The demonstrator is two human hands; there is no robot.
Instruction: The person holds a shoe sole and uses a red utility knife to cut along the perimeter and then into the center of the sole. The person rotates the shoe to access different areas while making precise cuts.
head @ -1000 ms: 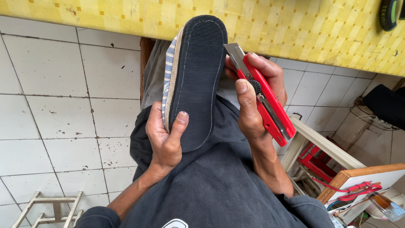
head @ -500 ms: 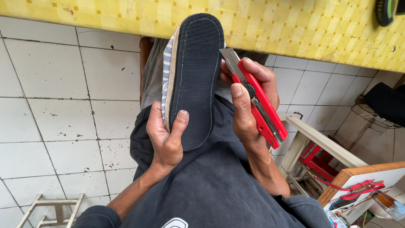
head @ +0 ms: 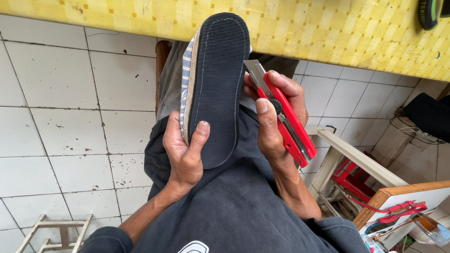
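My left hand (head: 184, 152) grips the heel end of a shoe (head: 216, 84) held sole-up over my lap, thumb pressed on the dark ribbed sole. The shoe has a blue-and-white striped upper and a pale woven side band. My right hand (head: 274, 117) holds a red utility knife (head: 283, 119) with its metal blade out. The blade tip rests against the right edge of the sole, near the middle of the shoe. My thumb lies along the knife's handle by the black wheel.
A yellow patterned table edge (head: 328, 33) runs across the top. White floor tiles (head: 61, 117) lie left. A pale wooden stool frame (head: 56, 232) stands bottom left. To the right are a white bench (head: 347, 154), red metal parts (head: 351, 180) and a wooden-framed board (head: 408, 199).
The knife has shifted left and down, from clear of the shoe to its blade touching the sole's right edge. The shoe and left hand stay put.
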